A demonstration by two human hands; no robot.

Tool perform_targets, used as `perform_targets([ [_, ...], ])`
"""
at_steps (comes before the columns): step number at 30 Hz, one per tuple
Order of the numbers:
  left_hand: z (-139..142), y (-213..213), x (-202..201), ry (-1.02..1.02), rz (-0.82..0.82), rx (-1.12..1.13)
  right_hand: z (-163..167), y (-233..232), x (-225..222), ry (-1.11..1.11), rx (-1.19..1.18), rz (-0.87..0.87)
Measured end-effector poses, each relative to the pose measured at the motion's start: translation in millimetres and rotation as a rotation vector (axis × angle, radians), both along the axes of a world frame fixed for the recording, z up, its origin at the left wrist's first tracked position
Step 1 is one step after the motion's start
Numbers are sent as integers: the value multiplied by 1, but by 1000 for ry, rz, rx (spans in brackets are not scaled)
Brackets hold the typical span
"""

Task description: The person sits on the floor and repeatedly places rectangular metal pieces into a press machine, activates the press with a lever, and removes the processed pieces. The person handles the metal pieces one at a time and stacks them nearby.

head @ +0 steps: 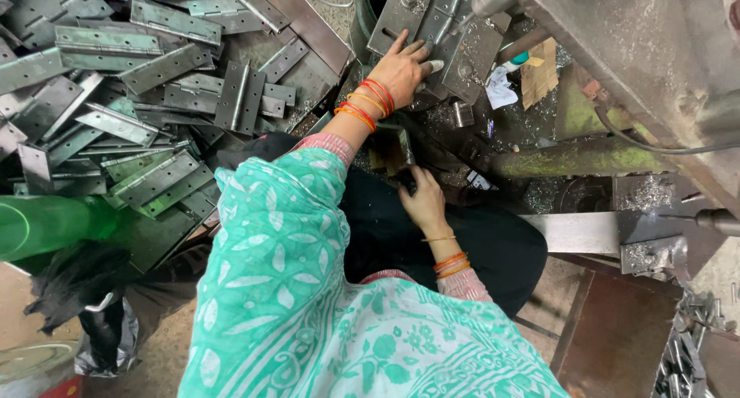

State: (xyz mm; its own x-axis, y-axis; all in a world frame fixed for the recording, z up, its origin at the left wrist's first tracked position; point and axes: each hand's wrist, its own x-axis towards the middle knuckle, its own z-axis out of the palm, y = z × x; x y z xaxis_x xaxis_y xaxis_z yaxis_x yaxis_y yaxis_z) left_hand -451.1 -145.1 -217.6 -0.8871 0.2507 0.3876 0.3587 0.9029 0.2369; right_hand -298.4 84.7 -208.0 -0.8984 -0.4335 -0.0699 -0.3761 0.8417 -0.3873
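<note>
Up far-centre, the left hand (401, 68) lies flat with fingers spread, pressing on a grey steel hinge plate (462, 55) that sits under the grey machine head (617, 36); it pins the plate rather than gripping it, likely to keep it from shifting on the metal bed. Nearer, the right hand (422, 201) curls loosely at the edge of a dark metal block (401, 147) beside the lap; fingertips are hidden, so whether it actually holds anything I cannot tell. Left side, a big loose heap of grey steel hinges (139, 97) sits within reach of the left arm, probably stock. Silver swarf (651, 191) is scattered around the machine base on the right. A green plastic bottle (46, 225) lies near left, blurred and cut off by the frame. The teal-and-white patterned sleeve (277, 236) covers most of the near view, and whatever is under it is hidden. Machine tooling top right is cropped, so its type is unclear.
</note>
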Motion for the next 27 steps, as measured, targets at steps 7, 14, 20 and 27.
perform_targets([
  [7, 2, 9, 13, -62, -12, 45, 22, 4, -15, -22, 57, 126],
  [14, 1, 8, 14, 8, -19, 35, 57, -6, -45, -180, 252, 82],
  [20, 11, 0, 8, -61, -51, 40, -14, 2, 6, 39, 25, -32],
  [27, -3, 6, 22, 31, -57, 194, -24, 19, -9, 89, 42, 122],
])
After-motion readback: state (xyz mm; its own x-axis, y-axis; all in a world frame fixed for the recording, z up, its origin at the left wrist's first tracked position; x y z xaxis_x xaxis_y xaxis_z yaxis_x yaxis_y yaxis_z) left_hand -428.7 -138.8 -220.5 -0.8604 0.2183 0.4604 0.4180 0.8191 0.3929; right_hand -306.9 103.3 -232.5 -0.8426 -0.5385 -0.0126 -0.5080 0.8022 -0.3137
